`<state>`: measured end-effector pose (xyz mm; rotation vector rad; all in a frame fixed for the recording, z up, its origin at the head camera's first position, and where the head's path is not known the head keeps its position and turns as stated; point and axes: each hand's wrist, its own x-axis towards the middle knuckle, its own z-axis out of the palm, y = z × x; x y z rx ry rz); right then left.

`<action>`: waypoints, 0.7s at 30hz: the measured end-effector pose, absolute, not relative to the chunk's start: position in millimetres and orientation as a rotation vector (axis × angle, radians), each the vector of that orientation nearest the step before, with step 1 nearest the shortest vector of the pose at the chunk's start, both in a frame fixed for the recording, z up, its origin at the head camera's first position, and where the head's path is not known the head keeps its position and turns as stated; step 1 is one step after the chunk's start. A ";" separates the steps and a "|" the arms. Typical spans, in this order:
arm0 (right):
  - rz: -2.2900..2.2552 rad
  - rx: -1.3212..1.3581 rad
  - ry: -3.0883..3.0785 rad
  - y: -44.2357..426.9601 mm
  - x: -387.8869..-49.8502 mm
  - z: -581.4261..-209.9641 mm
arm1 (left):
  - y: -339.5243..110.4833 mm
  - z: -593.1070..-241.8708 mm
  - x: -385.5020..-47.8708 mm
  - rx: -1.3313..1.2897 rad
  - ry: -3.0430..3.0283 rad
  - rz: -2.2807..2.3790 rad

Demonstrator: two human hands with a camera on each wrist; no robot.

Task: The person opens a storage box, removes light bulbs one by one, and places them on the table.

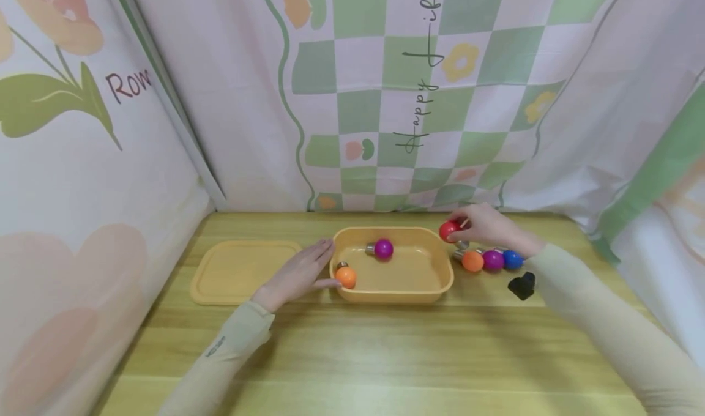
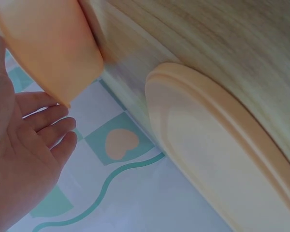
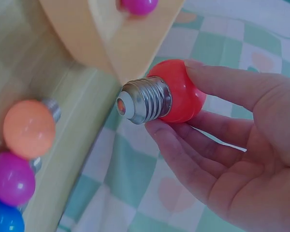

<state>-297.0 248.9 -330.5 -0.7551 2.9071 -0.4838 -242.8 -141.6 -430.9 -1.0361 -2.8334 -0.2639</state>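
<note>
A yellow-orange plastic box [image 1: 396, 295] stands on the table with an orange light bulb [image 1: 346, 276] and a purple light bulb [image 1: 384, 249] inside. At its left end my left hand [image 1: 297, 273] rests against the rim, fingers fairly straight and thumb near the front corner. The left wrist view shows the fingertips [image 2: 60, 110] touching the box edge. My right hand [image 1: 484, 226] pinches a red light bulb [image 3: 181, 94] by its round globe, near the box's back right corner. The bulb's silver screw base points away from the palm.
Right of the box lie an orange bulb [image 1: 472, 261], a purple bulb [image 1: 493, 260] and a blue bulb [image 1: 513, 259] in a row. A black object [image 1: 522, 286] shows by the right sleeve. The matching lid [image 1: 242, 272] lies flat at the left. A patterned curtain [image 1: 363, 110] hangs behind.
</note>
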 end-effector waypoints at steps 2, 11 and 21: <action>-0.487 -0.724 2.915 256.2 -296.2 -329.0 | -141.9 -430.9 -242.8 -1.034 -2.836 -0.267; -0.433 -0.683 2.977 291.5 -295.3 -328.9 | -142.4 -427.3 -241.4 -1.007 -2.896 -0.303; -0.445 -0.584 2.994 331.7 -298.8 -338.4 | -142.4 -428.8 -241.0 -1.017 -2.877 -0.280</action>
